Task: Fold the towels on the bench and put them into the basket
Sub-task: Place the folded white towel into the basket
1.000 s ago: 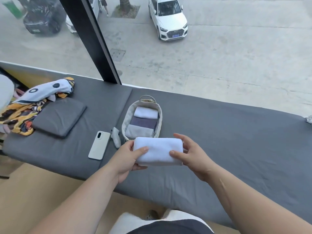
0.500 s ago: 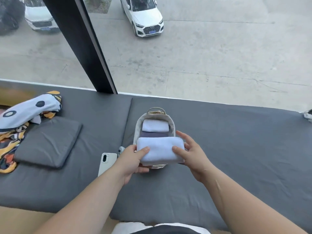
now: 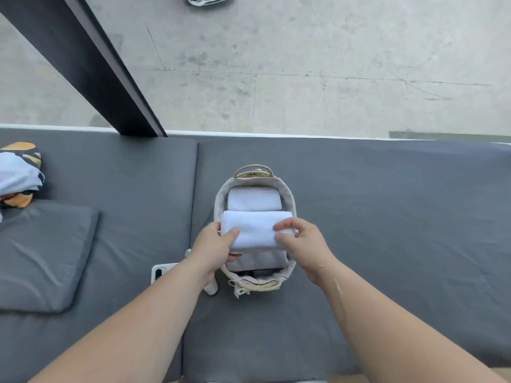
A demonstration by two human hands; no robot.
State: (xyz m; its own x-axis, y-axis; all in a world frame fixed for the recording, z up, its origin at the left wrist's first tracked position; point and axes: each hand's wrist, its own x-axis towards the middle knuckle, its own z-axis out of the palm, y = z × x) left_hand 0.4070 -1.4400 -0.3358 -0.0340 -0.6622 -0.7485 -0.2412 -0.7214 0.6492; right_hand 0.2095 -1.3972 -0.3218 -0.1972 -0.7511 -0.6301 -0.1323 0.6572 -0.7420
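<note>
Head view, looking down on a grey cushioned bench (image 3: 373, 217) beside a window. At centre, a small oval woven basket (image 3: 290, 200) with a cloth liner and a loop handle at its far end. Inside at the far end, a folded white towel (image 3: 253, 199); at the near end, a folded grey towel (image 3: 258, 259), partly hidden.

Between them, held just over the middle of the basket, a folded white hand towel (image 3: 255, 230). Left hand (image 3: 213, 244) pinching its left end, thumb on top. Right hand (image 3: 301, 241) pinching its right end, thumb and fingertips curled over the edge. Not clear whether the towel already rests on anything below.

Left of the basket, a white phone (image 3: 159, 273) mostly hidden under the left forearm. Farther left, a flat grey cushion (image 3: 41, 252) and a patterned bundle of fabric (image 3: 16, 172).

Likely risks: towel looking as wide as the opening, so ends catching on the rim and the fold springing apart on release; uneven pressing bunching the neighbouring towels; a hard push tipping the light basket; left forearm nudging the phone.
</note>
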